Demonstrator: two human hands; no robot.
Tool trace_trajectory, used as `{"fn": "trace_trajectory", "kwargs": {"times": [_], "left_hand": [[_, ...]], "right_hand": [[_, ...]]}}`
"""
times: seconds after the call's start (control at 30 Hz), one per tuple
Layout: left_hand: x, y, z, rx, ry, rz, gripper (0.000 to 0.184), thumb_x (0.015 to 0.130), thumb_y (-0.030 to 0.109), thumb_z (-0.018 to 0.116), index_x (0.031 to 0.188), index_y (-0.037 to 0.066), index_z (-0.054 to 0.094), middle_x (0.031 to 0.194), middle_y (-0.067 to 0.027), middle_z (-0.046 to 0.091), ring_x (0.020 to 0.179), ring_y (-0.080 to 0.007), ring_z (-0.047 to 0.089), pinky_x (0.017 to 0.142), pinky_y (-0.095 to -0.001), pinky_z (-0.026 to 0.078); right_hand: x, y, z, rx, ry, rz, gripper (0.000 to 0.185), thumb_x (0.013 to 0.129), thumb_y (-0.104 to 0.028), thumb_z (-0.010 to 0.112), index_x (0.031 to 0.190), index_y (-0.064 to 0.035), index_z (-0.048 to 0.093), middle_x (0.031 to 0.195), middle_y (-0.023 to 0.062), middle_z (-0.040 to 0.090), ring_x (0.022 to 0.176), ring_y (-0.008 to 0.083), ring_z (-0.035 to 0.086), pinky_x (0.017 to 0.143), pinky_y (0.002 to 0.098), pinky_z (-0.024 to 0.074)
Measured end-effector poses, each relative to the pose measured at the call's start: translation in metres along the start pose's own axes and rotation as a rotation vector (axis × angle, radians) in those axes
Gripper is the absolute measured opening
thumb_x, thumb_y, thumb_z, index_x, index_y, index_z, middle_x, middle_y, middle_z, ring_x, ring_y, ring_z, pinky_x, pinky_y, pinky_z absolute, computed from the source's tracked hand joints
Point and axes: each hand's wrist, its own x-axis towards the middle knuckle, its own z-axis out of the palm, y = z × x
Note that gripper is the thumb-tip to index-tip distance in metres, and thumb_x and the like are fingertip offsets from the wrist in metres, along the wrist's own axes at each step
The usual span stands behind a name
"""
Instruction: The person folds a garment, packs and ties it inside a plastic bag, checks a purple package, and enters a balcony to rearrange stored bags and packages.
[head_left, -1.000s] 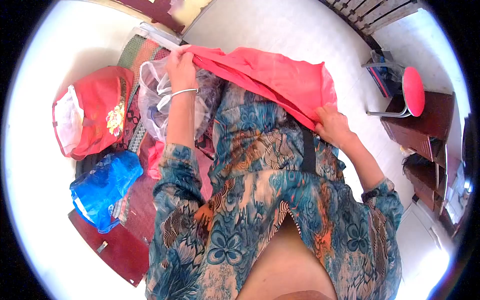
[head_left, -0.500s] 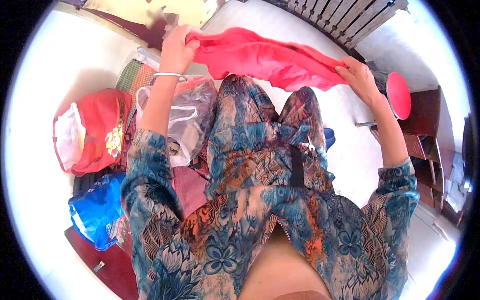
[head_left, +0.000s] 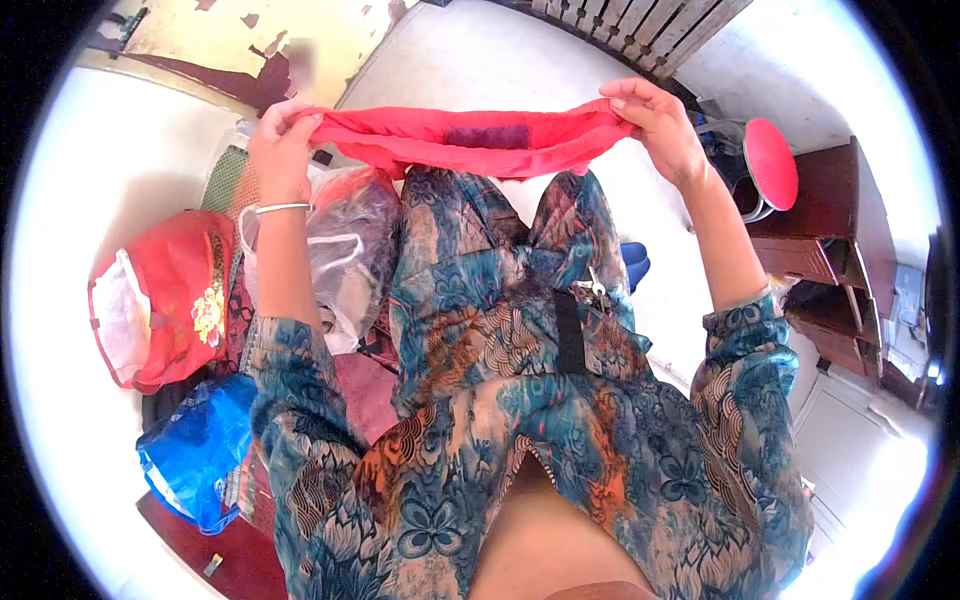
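Near the knees [head_left: 445, 200], the red cloth [head_left: 480, 158] spans left hand [head_left: 282, 150] to right hand [head_left: 658, 135], each grip clamped on an end; a loosened pinch could let one side drop.

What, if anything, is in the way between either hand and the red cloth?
Nothing visible. The left hand grips one end of the red cloth and the right hand the other. The clear plastic bag shows lower in the picture, not between either hand and the cloth.
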Motion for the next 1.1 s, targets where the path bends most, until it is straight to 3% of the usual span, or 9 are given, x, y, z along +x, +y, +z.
{"fn": "trace_trajectory", "kwargs": {"times": [0.07,0.2,0.4,0.53,0.63,0.77,0.93,1.03,1.1], "left_hand": [[-0.003,-0.006,-0.008,-0.088,-0.002,-0.046,0.017,0.081,0.000,0.060,0.098,0.000,0.059,0.091,-0.0091,0.063,0.076,-0.0148,0.061,0.064,-0.0275,0.051],[-0.023,-0.003,-0.006,-0.220,-0.033,-0.179,0.017,0.084,0.002,0.059,0.101,-0.001,0.057,0.097,-0.0111,0.063,0.083,-0.0177,0.062,0.071,-0.0312,0.052],[-0.042,-0.012,0.005,-0.357,-0.110,-0.198,0.014,0.084,0.003,0.060,0.098,-0.002,0.058,0.092,-0.0097,0.063,0.080,-0.0148,0.062,0.071,-0.0271,0.052],[-0.047,-0.016,-0.004,-0.371,-0.078,-0.225,0.015,0.084,0.003,0.059,0.098,-0.001,0.058,0.092,-0.0093,0.063,0.080,-0.0147,0.061,0.073,-0.0271,0.051],[-0.056,-0.016,-0.008,-0.337,-0.077,-0.270,0.015,0.084,0.002,0.059,0.099,-0.001,0.058,0.092,-0.0088,0.063,0.080,-0.0145,0.061,0.073,-0.0266,0.050],[-0.076,-0.025,0.001,-0.317,-0.139,-0.263,0.014,0.084,0.003,0.059,0.098,0.000,0.057,0.092,-0.0083,0.063,0.081,-0.0148,0.061,0.074,-0.0270,0.050],[-0.086,-0.033,0.007,-0.323,-0.147,-0.301,0.011,0.084,0.000,0.055,0.095,-0.002,0.056,0.099,-0.0135,0.063,0.090,-0.0195,0.062,0.079,-0.0320,0.052],[-0.089,-0.044,0.004,-0.366,-0.142,-0.347,0.011,0.084,-0.001,0.052,0.095,-0.002,0.056,0.106,-0.0177,0.062,0.097,-0.0236,0.061,0.084,-0.0342,0.051],[-0.090,-0.046,0.002,-0.400,-0.134,-0.372,0.012,0.085,-0.002,0.050,0.094,-0.002,0.056,0.109,-0.0196,0.061,0.101,-0.0258,0.061,0.087,-0.0353,0.051]], "right_hand": [[-0.002,0.011,0.001,0.017,-0.025,-0.038,0.023,0.081,0.002,0.050,0.101,-0.0041,0.062,0.090,0.0006,0.063,0.079,0.0091,0.054,0.068,0.0209,0.0411],[-0.007,0.026,-0.001,-0.087,-0.156,0.067,0.035,0.074,0.007,0.048,0.103,-0.0060,0.062,0.090,0.0008,0.063,0.074,0.0074,0.050,0.063,0.0213,0.0382],[-0.027,0.014,0.010,-0.205,-0.400,0.228,0.043,0.070,0.008,0.051,0.108,-0.0082,0.063,0.090,0.0013,0.064,0.072,0.0080,0.051,0.059,0.0212,0.0397],[-0.035,0.030,-0.003,-0.276,-0.412,0.300,0.034,0.068,0.002,0.056,0.100,-0.0066,0.064,0.085,0.0016,0.064,0.071,0.0097,0.054,0.057,0.0236,0.0427],[-0.044,0.078,-0.016,-0.529,-0.404,0.307,0.025,0.067,0.000,0.057,0.091,-0.0047,0.065,0.081,0.0036,0.064,0.070,0.0126,0.055,0.061,0.0266,0.0460],[-0.057,0.105,-0.010,-0.737,-0.191,0.229,0.019,0.068,-0.002,0.059,0.086,-0.0032,0.064,0.073,0.0055,0.062,0.072,0.0146,0.058,0.066,0.0302,0.0483],[-0.067,0.099,0.000,0.101,-0.060,0.282,0.016,0.075,0.006,0.055,0.090,0.0027,0.060,0.087,0.0069,0.063,0.081,0.0162,0.061,0.076,0.0287,0.0495],[-0.070,0.105,0.018,0.569,0.082,0.152,0.019,0.075,0.007,0.055,0.093,0.0029,0.059,0.087,0.0078,0.063,0.082,0.0175,0.061,0.077,0.0308,0.0504],[-0.069,0.107,0.029,0.672,0.108,0.118,0.021,0.080,0.003,0.050,0.100,0.0036,0.055,0.093,0.0111,0.062,0.087,0.0204,0.061,0.079,0.0346,0.0507]]}}
